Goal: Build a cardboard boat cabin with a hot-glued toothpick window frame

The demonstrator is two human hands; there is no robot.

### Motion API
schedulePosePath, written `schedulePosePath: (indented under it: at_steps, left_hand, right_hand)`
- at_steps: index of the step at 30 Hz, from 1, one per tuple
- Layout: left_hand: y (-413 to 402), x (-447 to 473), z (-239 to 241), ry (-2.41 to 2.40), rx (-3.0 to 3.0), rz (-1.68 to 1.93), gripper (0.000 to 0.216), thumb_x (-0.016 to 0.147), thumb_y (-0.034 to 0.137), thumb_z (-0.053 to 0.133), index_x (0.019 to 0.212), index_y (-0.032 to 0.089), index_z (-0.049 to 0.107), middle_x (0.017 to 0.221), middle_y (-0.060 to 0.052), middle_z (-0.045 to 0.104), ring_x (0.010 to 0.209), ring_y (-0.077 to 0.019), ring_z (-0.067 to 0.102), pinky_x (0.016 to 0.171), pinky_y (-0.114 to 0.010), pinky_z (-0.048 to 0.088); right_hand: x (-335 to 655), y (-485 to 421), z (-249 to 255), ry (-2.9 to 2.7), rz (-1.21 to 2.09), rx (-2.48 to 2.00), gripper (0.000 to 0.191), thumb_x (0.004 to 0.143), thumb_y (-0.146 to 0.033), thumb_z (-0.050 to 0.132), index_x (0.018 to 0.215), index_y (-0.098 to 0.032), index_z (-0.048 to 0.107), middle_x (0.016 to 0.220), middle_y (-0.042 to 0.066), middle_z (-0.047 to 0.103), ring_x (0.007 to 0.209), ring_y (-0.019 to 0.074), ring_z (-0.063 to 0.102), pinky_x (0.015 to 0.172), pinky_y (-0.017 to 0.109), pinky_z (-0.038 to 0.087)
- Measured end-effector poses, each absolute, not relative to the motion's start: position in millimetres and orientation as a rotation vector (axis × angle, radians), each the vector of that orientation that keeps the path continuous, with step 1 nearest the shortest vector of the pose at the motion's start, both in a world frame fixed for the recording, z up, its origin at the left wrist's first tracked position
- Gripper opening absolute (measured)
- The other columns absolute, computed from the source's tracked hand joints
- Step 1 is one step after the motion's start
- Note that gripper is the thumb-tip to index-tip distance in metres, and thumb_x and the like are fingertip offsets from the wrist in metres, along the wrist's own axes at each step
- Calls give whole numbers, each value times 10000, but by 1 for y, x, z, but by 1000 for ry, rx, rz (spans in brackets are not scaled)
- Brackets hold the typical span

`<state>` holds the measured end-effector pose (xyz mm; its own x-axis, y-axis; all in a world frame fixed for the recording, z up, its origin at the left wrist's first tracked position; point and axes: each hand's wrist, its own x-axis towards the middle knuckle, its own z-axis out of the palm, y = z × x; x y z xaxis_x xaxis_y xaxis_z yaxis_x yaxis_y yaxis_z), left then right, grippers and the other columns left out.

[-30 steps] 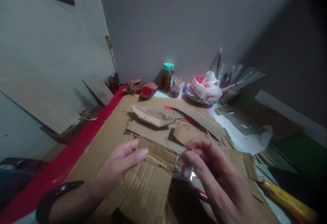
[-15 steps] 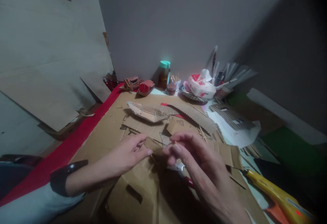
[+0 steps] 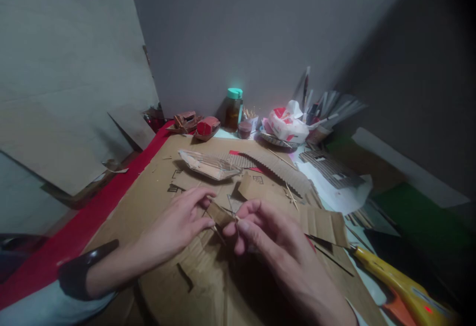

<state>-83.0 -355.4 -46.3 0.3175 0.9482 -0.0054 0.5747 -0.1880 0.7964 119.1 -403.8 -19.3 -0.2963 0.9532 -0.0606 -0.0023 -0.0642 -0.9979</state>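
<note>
My left hand [image 3: 186,217], with a dark band at the wrist, has curled fingers. A thin stick [image 3: 220,235] passes behind its thumb and seems held there, though the grip is partly hidden. Thumb and forefinger of my right hand [image 3: 271,236] pinch a slender stick [image 3: 231,206] that points up and away. Between the hands shows a small brown cardboard piece [image 3: 220,213]; whether it is touched, I cannot tell. Beyond them lies a model boat hull [image 3: 210,166] of cardboard and thin strips. Creased brown cardboard [image 3: 201,271] is below my hands.
A yellow glue gun [image 3: 394,276] lies at the right edge. Corrugated strips [image 3: 275,169] and a folded cardboard piece [image 3: 323,223] are nearer. Along the back stand small model boats [image 3: 207,127], a green-lidded jar [image 3: 233,110] and a tissue pack [image 3: 288,125].
My right hand has come down slightly, and the stick in its pinch shows more clearly. My left hand has shifted a little left in view. The whole scene has slid slightly left.
</note>
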Motion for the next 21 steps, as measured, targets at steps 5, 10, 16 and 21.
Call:
schedulePosePath:
  at_steps: [5, 10, 16, 21]
  left_hand:
    - [-361, -83, -35, 1273, 1897, 833, 208, 815, 251, 609, 1019, 262, 648, 776, 44, 573, 609, -133, 496, 592, -278, 404]
    - [-368, -81, -33, 1096, 2038, 900, 245, 860, 177, 590, 1020, 346, 666, 929, 72, 635, 776, -107, 579, 698, -237, 442]
    - [-367, -82, -35, 1108, 2045, 981, 138, 881, 168, 606, 948, 264, 679, 938, 53, 662, 896, -103, 597, 798, -227, 438]
    - [-374, -81, -28, 1013, 1980, 933, 147, 884, 197, 635, 966, 311, 679, 918, 94, 666, 855, -78, 610, 772, -189, 464]
  right_hand:
    - [114, -406, -16, -1300, 1582, -1054, 168, 962, -360, 539, 941, -196, 511, 777, 9, 680, 700, 111, 606, 691, 234, 462]
    - [111, -408, -25, -1505, 1372, -1056, 156, 980, -359, 491, 942, -216, 541, 764, 13, 696, 737, 160, 658, 729, 299, 483]
    - [109, -410, -33, -1593, 1277, -1179, 136, 1006, -319, 488, 932, -243, 573, 826, -21, 684, 726, 113, 629, 744, 264, 457]
    - [104, -413, -33, -1628, 1154, -1198, 140, 1002, -294, 486, 895, -241, 560, 727, -37, 629, 714, 132, 592, 714, 265, 425]
